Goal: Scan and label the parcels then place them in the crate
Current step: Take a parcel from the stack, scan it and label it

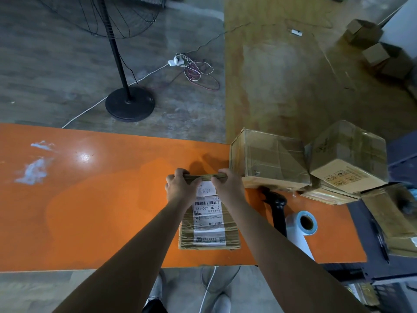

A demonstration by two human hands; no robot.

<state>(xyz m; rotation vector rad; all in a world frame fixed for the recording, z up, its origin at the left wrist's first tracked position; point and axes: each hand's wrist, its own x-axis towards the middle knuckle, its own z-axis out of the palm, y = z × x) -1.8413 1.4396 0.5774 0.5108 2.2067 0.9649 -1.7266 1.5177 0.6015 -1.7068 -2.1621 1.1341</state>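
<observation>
A flat cardboard parcel (208,224) with a white shipping label lies on the orange table (90,199). My left hand (180,186) grips its far left corner and my right hand (226,182) grips its far right corner, fingers curled over the far edge. A black handheld scanner (276,208) lies just right of the parcel. A white label roll (301,227) lies beside the scanner. Several other cardboard parcels are piled at the table's right end, a large one (268,158) nearest my right hand. No crate is in view.
A standing fan's black base (130,104) and pole stand on the floor beyond the table. A white power strip (176,61) with loose cables lies behind it. Small boxes (375,48) sit on the floor at the far right. A dark surface (370,267) adjoins the table's right end.
</observation>
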